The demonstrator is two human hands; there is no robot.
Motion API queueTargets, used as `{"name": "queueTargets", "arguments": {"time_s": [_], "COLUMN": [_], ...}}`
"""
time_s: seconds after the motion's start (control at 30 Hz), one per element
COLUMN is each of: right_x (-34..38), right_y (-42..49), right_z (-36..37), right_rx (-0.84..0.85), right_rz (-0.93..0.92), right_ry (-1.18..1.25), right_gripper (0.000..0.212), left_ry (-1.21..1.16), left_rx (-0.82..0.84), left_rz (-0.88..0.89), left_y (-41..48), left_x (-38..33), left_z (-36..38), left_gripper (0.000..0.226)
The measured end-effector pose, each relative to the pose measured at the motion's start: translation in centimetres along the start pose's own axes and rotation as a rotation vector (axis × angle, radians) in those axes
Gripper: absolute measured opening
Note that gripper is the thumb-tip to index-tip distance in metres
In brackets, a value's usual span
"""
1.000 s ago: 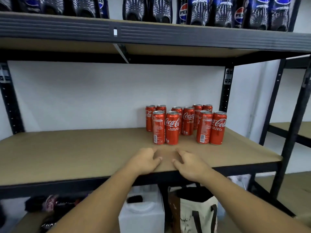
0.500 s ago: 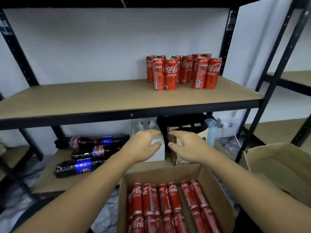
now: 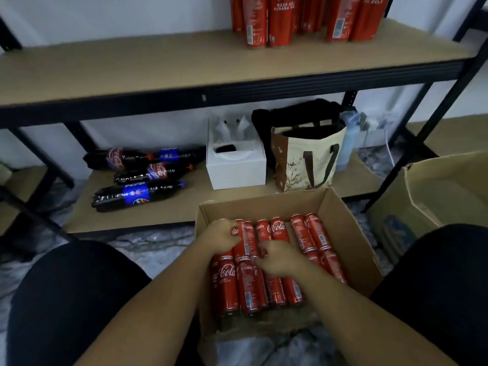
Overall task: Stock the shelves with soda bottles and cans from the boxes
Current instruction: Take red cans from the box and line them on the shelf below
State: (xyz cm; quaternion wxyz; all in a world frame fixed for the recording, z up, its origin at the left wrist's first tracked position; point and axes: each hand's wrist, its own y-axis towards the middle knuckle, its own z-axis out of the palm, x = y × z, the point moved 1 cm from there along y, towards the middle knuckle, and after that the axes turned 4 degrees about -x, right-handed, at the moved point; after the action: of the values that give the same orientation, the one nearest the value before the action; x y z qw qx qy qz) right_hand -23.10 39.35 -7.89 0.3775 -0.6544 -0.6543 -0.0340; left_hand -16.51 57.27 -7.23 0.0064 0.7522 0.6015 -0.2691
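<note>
An open cardboard box (image 3: 340,217) on the floor between my knees holds several red Coca-Cola cans (image 3: 277,229) lying on their sides in rows. My left hand (image 3: 220,237) reaches into the far left of the box, its fingers curled round one can there. My right hand (image 3: 280,257) is over the middle row, fingers curled down round another can. Both forearms hide part of the near row. Several more red cans (image 3: 280,22) stand upright on the right side of the middle shelf (image 3: 158,64).
Pepsi and cola bottles (image 3: 137,194) lie on the low shelf at left, beside a white box (image 3: 235,167), a tote bag (image 3: 303,159) and a blue bottle (image 3: 347,143). A second cardboard box (image 3: 443,186) stands at right. Black shelf uprights (image 3: 433,120) frame the bays.
My view has dropped from the middle shelf to the box on the floor. Both hands came down from the shelf edge into the box and now close on cans.
</note>
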Motion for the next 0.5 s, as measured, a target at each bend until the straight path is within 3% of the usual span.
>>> {"name": "queueTargets", "arguments": {"time_s": [0.17,0.33,0.43,0.5], "right_x": [-2.9,-4.4,-4.7,-4.9], "right_y": [2.8,5.7,7.9,9.0], "right_z": [5.5,8.4,9.4,10.5], "right_rx": [0.127,0.159,0.121,0.045], "right_rz": [0.093,0.159,0.202,0.217], "right_ry": [0.127,0.280,0.351,0.304], "right_gripper": [0.043,0.053,0.061,0.080], "left_ry": [-0.021,-0.062,-0.039,-0.030], "left_rx": [0.088,0.032,-0.026,-0.048], "left_rz": [-0.090,-0.148,-0.234,-0.316], "left_y": [2.8,6.7,9.3,10.7], "left_x": [3.2,3.9,3.7,3.1], "left_z": [4.9,8.1,9.6,10.3], "left_gripper": [0.036,0.051,0.058,0.073]}}
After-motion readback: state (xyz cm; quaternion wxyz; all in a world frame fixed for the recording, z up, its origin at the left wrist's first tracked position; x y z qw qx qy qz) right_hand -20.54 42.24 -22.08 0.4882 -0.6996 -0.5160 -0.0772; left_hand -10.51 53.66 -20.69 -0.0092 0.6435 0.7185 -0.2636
